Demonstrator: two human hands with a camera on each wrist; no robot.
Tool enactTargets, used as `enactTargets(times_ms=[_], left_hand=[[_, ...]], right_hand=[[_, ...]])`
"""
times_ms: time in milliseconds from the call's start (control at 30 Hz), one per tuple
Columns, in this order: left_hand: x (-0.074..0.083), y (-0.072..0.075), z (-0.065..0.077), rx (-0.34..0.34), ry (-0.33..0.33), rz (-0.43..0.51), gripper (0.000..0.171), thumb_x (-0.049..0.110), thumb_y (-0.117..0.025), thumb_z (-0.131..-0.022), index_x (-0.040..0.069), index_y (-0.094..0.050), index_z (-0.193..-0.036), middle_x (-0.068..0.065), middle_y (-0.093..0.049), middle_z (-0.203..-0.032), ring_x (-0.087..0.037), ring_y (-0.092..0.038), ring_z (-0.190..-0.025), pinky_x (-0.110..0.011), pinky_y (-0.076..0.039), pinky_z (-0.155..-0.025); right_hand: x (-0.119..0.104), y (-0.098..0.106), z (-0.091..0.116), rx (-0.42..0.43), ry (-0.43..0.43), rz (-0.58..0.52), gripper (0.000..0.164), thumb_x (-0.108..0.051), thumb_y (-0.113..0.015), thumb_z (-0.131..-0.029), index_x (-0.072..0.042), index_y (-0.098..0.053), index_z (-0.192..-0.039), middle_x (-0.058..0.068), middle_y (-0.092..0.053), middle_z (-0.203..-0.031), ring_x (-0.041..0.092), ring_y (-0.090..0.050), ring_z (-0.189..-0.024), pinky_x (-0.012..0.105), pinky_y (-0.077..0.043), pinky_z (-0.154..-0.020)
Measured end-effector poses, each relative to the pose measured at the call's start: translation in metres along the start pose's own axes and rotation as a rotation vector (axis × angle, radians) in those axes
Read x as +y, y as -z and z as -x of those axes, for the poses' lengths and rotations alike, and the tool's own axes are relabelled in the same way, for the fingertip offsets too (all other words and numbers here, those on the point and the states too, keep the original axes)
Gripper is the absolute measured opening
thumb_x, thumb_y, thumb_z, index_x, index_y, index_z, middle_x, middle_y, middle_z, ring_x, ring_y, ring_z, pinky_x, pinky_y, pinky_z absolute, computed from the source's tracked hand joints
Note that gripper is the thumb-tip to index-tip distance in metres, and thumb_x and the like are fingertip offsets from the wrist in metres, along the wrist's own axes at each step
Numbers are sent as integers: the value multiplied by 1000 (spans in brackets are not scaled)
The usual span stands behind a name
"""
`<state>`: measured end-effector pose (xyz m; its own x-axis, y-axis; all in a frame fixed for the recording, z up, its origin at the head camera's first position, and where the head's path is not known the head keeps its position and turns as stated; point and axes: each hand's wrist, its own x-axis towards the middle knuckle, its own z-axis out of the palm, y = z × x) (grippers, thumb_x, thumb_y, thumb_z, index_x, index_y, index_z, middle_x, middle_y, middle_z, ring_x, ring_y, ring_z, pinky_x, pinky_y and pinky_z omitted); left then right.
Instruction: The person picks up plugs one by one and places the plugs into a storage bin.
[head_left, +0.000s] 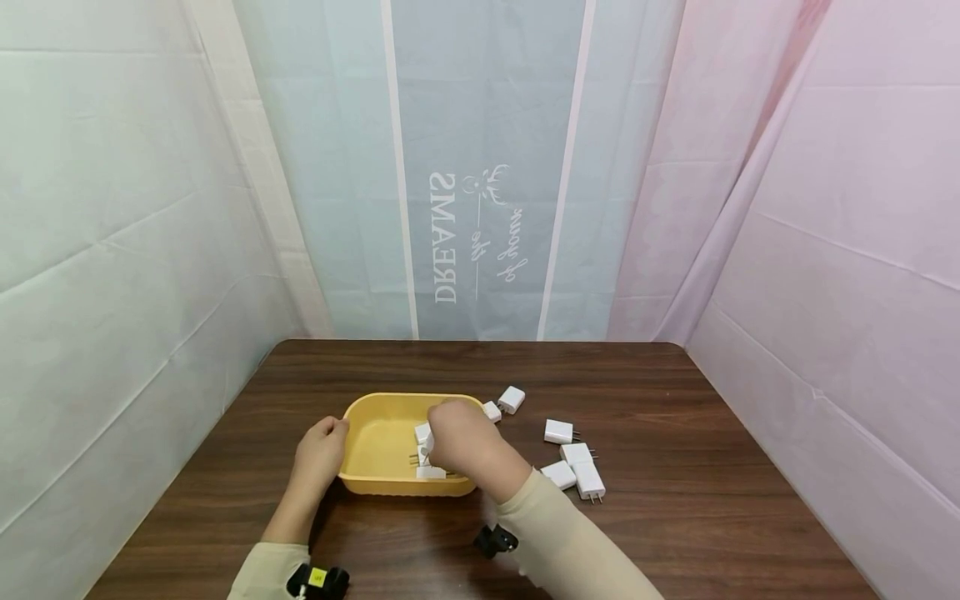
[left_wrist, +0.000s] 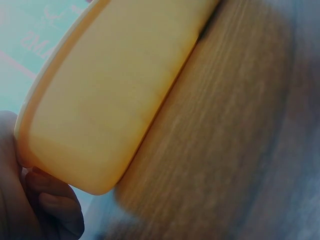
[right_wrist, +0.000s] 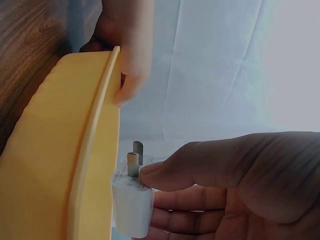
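A yellow plastic bin (head_left: 375,450) sits on the table, with several white charger plugs (head_left: 431,472) lying in its right half. My left hand (head_left: 321,450) grips the bin's left end, thumb over the rim and fingers curled against the outside wall, as the left wrist view shows. Over the bin's right part, my right hand (head_left: 465,437) pinches a white charger plug (right_wrist: 132,205) between thumb and fingers. Two flat metal prongs stick out of that plug beside the thumb tip. In the head view the right hand hides part of the bin's right end.
Two charger plugs (head_left: 512,399) lie just beyond the bin's right end. Farther right, several more plugs (head_left: 576,454) are clustered on the dark wood table (head_left: 660,517), two of them touching. Light curtains (head_left: 495,125) hang behind the table and along both sides.
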<state>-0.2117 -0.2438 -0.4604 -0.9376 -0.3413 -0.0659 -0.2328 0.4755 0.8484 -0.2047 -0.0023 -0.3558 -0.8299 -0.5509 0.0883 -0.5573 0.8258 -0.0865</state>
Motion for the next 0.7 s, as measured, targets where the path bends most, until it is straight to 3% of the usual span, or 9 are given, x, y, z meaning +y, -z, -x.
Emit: enactTargets(times_ms=[367,700], left_hand=[[0,1,1,-8,15,-1,43,43,-38,-102,5,-59,-95,-8,-54,-75,-21,-53,-65,-31,-44,-58],[1,1,1,-10,1,0,43,43,-38,-102,7,-58,-92,-7,-53,-73,-20,-53,-65,-31,-43,-58]], right_hand=[[-10,-4,-8,-33,-38,-57,24,-25,-80,-73,-19,-56,-74,-6,-51,-70,10,-47,-62,29,-38,-48],[-19,-8,-13,-25,17,-45,18,-22,-78,-76,-19,-65,-88,-5,-58,-79,8,-49,-68,26,-40,-51]])
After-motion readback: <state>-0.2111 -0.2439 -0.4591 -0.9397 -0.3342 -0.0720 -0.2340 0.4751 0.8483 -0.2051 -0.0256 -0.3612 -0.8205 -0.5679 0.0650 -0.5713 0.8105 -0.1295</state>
